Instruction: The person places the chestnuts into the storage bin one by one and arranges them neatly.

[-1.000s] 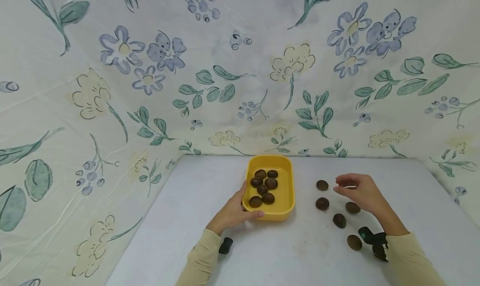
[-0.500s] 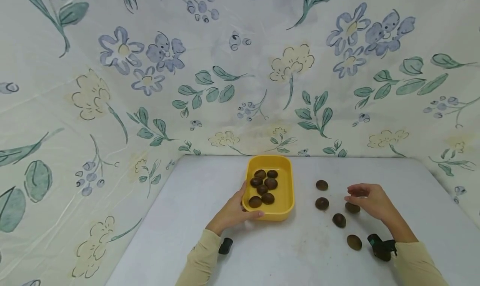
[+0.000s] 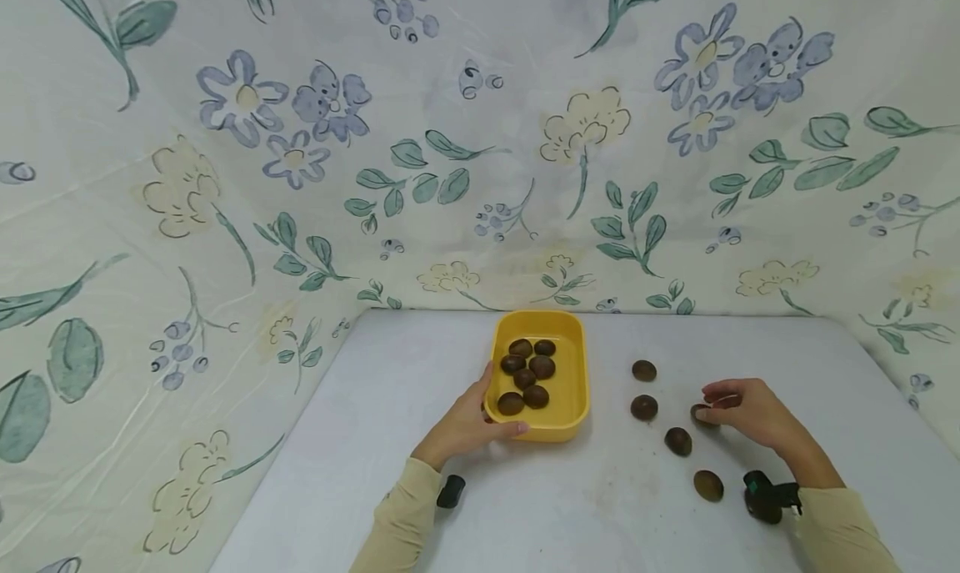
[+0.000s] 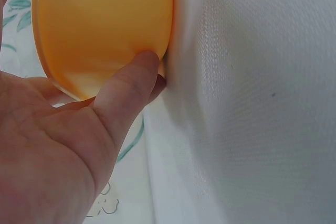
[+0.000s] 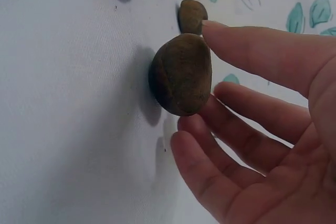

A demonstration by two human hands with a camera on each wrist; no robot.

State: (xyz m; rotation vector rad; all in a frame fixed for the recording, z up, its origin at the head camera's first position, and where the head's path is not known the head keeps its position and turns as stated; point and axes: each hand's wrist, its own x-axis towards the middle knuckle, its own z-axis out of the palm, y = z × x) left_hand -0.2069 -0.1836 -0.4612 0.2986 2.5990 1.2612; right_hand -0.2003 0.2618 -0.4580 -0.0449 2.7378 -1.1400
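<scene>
My left hand [image 3: 468, 419] grips the near left corner of a yellow plastic tray [image 3: 576, 373], thumb across the front wall. In the left wrist view the thumb [image 4: 126, 90] lies against the tray's outside [image 4: 105, 30]. Several dark brown chestnuts [image 3: 542, 367] lie in the tray, mostly toward its left side. At the right, my right hand [image 3: 757, 419] reaches over one chestnut [image 3: 699, 412] on the table, partly covering it. The right wrist view has that chestnut [image 5: 181, 74] between the thumb [image 5: 262, 51] and the spread, bent fingers, which have not closed round it.
Several more chestnuts [image 3: 644, 408] lie loose on the white table [image 3: 585, 515], between tray and right hand and nearer me. One [image 3: 763, 505] is beneath the right wrist's black camera [image 3: 772, 491]. Another black camera [image 3: 452, 492] is by the left wrist. Floral cloth [image 3: 480, 181] hangs behind.
My right hand has moved right and toward me, from beside the far chestnut to the one now under its thumb. The left hand and the tray stay in place.
</scene>
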